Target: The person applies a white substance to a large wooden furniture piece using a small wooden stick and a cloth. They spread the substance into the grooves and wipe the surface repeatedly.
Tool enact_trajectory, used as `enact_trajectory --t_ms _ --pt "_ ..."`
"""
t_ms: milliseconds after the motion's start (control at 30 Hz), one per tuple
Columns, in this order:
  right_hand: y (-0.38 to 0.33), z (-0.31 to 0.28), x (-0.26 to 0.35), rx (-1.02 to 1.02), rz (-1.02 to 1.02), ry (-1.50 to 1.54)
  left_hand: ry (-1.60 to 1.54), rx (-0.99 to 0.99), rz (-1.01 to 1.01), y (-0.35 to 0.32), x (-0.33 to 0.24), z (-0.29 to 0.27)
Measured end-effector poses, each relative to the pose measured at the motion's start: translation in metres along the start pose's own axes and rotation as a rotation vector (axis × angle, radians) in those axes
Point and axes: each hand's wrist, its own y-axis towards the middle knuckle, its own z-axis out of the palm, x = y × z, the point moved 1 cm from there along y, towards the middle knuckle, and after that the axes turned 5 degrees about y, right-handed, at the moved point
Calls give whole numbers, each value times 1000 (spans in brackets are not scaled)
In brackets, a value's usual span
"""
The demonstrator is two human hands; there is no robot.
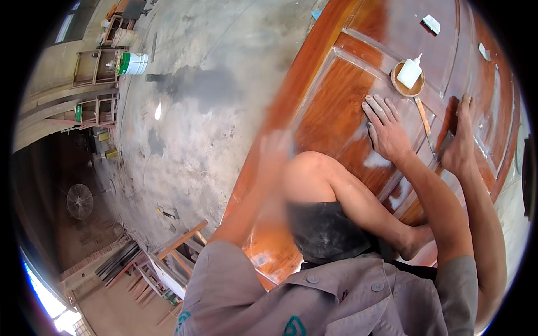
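I sit on a large reddish-brown panelled wooden door (330,92) lying flat, with pale dusty patches over parts of its surface. My right hand (386,127) rests palm down on it, fingers stretched out and holding nothing. Just beyond those fingers stands a round shallow pan (397,84) with a long thin handle, and a white squeeze bottle (409,74) with a pointed nozzle lies in it. My left hand (277,150) is smeared by motion beside my bent knee, over the door's left edge. Whether it holds something cannot be made out.
Two small pale pads (431,24) lie toward the far right of the door. Left of it spreads a stained concrete floor (190,129). Along the wall are a white-and-green bucket (133,64) and wooden frames (92,68). A fan (79,201) and stacked timber (137,280) are farther left.
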Motion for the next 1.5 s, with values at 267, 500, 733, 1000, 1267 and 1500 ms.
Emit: enact_trajectory --t_ms 267,500,733,1000,1267,1500 --pt "3 2 2 13 -9 -51 -324 -299 46 -39 34 27" --pt "5 -1 1 21 4 -45 -169 -300 166 0 27 17" --pt "0 -4 -2 38 22 -13 -267 -420 335 151 2 -11" --pt "8 -3 6 9 9 -4 -200 -550 372 258 -23 -39" --pt "13 -5 5 39 21 13 -195 -562 387 237 -23 -46" --pt "2 -8 -6 34 52 2 -201 -467 376 213 -38 -50"
